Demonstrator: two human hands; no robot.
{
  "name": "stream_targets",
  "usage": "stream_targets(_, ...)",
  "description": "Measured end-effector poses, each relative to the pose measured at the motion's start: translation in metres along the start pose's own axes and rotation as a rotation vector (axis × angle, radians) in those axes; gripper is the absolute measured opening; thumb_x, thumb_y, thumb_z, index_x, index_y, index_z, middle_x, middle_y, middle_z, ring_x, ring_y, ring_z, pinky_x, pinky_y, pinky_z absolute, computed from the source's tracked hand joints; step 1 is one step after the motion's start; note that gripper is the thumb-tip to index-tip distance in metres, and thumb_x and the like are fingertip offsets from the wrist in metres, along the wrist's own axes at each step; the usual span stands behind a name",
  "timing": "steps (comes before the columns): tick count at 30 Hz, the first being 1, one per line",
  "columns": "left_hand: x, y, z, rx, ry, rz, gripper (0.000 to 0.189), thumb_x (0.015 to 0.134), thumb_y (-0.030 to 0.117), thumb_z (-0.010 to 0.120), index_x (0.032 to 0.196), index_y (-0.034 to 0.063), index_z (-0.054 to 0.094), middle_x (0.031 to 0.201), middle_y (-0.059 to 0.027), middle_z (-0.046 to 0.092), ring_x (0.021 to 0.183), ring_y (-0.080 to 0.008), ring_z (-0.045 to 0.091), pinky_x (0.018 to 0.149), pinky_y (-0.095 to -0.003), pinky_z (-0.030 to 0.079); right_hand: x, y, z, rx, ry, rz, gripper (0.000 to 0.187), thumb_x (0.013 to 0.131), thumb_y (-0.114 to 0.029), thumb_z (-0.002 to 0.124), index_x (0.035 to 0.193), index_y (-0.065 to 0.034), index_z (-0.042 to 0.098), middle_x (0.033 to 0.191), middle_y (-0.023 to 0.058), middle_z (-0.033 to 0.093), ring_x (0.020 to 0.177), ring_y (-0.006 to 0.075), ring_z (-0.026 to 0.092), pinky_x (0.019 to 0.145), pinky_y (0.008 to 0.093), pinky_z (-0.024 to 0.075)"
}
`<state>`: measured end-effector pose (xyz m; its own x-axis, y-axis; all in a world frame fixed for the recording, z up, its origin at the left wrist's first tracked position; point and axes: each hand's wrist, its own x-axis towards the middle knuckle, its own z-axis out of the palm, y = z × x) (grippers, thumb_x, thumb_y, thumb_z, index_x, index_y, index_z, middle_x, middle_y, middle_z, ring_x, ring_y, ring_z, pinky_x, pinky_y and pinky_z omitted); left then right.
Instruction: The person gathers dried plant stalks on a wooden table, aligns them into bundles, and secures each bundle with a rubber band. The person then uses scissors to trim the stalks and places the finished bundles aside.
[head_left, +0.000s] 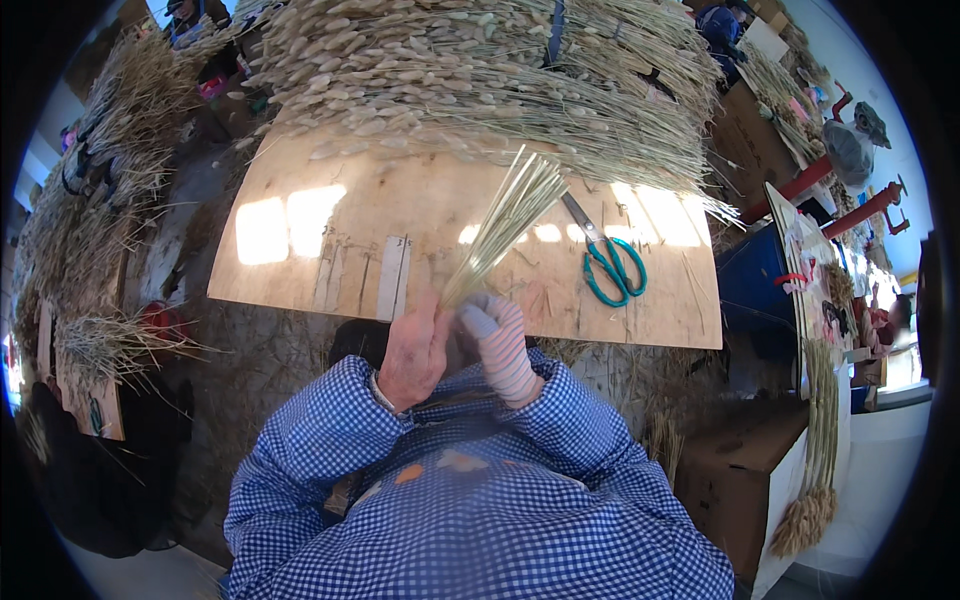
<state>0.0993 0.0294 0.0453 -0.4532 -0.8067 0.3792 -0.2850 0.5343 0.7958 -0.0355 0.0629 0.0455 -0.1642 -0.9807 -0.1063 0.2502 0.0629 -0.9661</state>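
Observation:
A bundle of pale dried grass stems (504, 221) rises slantwise from between my hands, its cut ends fanned out over the wooden board (420, 195). My bare left hand (415, 351) grips the bundle's lower part from the left. On the right, my right hand (504, 341), in a striped fingerless-looking glove, is curled closed around the same lower part. Both hands hide the bundle's bottom end, and they are slightly blurred. Scissors with teal-wrapped handles (615, 271) lie on the board to the right of the stems, blades pointing up and left.
A deep heap of dried bunny-tail grass (420, 82) covers the board's far side. Marked strips (394, 277) sit near its front edge. More grass is piled on the left (105, 187). At right stand a blue bin (757, 292) and a cardboard box (739, 480). Other people (721, 34) are farther back.

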Motion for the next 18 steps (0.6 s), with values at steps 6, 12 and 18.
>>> stream_targets(6,0.001,0.001,0.011,-0.153,0.049,-0.059,0.015,0.095,0.007,0.043,0.103,-0.004,0.049,0.064,-0.0091,0.053,0.054,-0.0217,0.052,0.051,-0.0306,0.041,-0.004,-0.006,-0.011,0.709,-0.052,0.526,0.016,0.088,-0.019,0.055,0.084,-0.0044,0.058,0.063,-0.0018,0.052,0.051,0.0055,0.045,0.043,0.017,0.0338)
stream_targets(12,0.007,-0.018,0.003,0.056,-0.123,-0.15,0.024,0.089,0.002,0.051,0.112,-0.0064,0.052,0.108,-0.0195,0.053,0.082,-0.0286,0.054,0.068,-0.0376,0.042,-0.002,-0.015,-0.017,-0.809,0.187,-0.695,0.029,0.076,-0.012,0.064,0.105,-0.0047,0.061,0.087,0.009,0.061,0.071,0.0235,0.06,0.059,0.0324,0.0488)
stream_targets(18,0.007,-0.017,0.012,-0.076,-0.077,-0.271,0.025,0.088,0.001,0.054,0.112,-0.0065,0.052,0.101,-0.0182,0.055,0.08,-0.0293,0.054,0.068,-0.0369,0.043,-0.009,-0.012,-0.016,-1.171,0.154,-0.663,0.029,0.074,-0.02,0.064,0.099,-0.0042,0.063,0.093,0.0118,0.061,0.085,0.0288,0.061,0.068,0.0364,0.0508)
